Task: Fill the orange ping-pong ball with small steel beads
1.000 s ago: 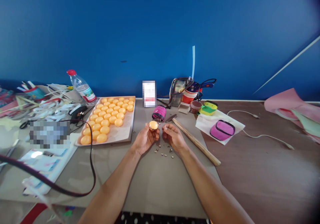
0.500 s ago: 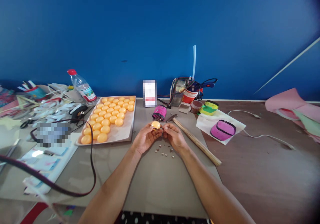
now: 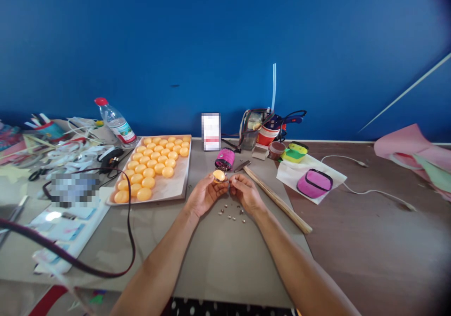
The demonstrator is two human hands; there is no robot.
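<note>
An orange ball (image 3: pixel 219 175), like those in the tray, is gripped by my left hand (image 3: pixel 206 193), with small dark bits along its lower edge. Close beside it, my right hand (image 3: pixel 245 191) has its thumb and fingers pinched together; what they hold, if anything, is too small to make out. Several small shiny metal pieces (image 3: pixel 229 217) lie on the table just below my hands. Right behind the ball, a small magenta pouch (image 3: pixel 225 159) lies on its side with little metal pieces at its mouth.
A white tray (image 3: pixel 178 184) of orange balls stands left. A hammer (image 3: pixel 278 199) lies right of my hands. Farther right, a magenta pouch (image 3: pixel 314 183) rests on white paper. A phone (image 3: pixel 211 131) leans at the wall. A bottle (image 3: pixel 120 124), cables and scraps crowd the left.
The orange ball in my left hand has tilted slightly and shifted a little to the left. My right hand has hardly moved.
</note>
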